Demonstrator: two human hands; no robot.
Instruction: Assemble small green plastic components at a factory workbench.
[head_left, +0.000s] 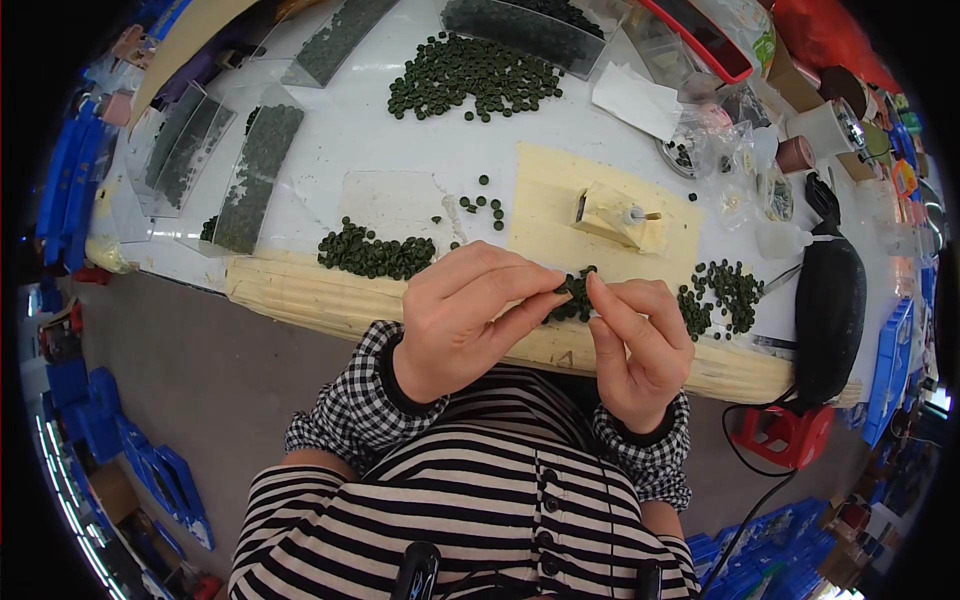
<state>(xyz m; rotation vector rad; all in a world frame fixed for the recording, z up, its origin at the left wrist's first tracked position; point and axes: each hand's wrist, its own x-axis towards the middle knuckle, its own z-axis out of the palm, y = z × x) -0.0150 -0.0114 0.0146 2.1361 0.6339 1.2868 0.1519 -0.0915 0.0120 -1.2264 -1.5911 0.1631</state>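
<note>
So the white worktable (350,130) takes up most of the view, with a cream padded strip (300,295) running along its near edge. On the right end lies a big black oval tool (830,305) with a cord. Further back there are clear trays (258,165) packed with rows of dark green discs, plus a loose heap of discs (470,75) near the top. In the middle sits a pale yellow mat (545,200) with a small cream block jig (612,215) on it.

Both forearms come up from the bottom in checkered sleeves, bent in toward each other over the table's near edge. The left hand (460,315) is curled, knuckles up, thumb and fingers pinched narrow on a little stack of green discs (575,295). The right hand (640,340) faces it, index finger and thumb closed on the same stack from the other side. That stack hovers just above the padded strip, between two small piles: one pile (375,255) to the left, another pile (720,290) to the right.
</note>
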